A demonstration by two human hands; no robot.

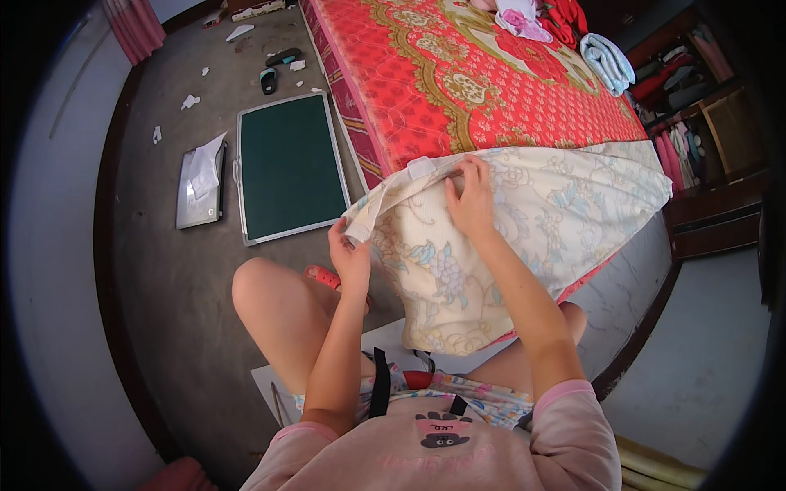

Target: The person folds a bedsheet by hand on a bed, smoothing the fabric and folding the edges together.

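A cream cloth [448, 270] printed with blue and mauve flowers drapes from the end of the bed down over my lap. Along its upper left edge runs a white strip [393, 196], partly folded over. Between thumb and fingers, my left hand [352, 261] holds the corner at the left end of this strip. My right hand [471, 199] lies on the cloth farther along the same edge, thumb apart from the bent fingers. Whether those fingers pinch the fabric, I cannot tell. A pinkish-red border [583, 283] shows under the cloth's lower right side.
The bed [417, 110] has a red patterned cover, with a folded light-blue quilt [608, 64] on it. On the floor at left lie a green board [291, 166], a laptop [199, 208] under papers, slippers [268, 80] and paper scraps. Open shelves [681, 80] hold clothes at right.
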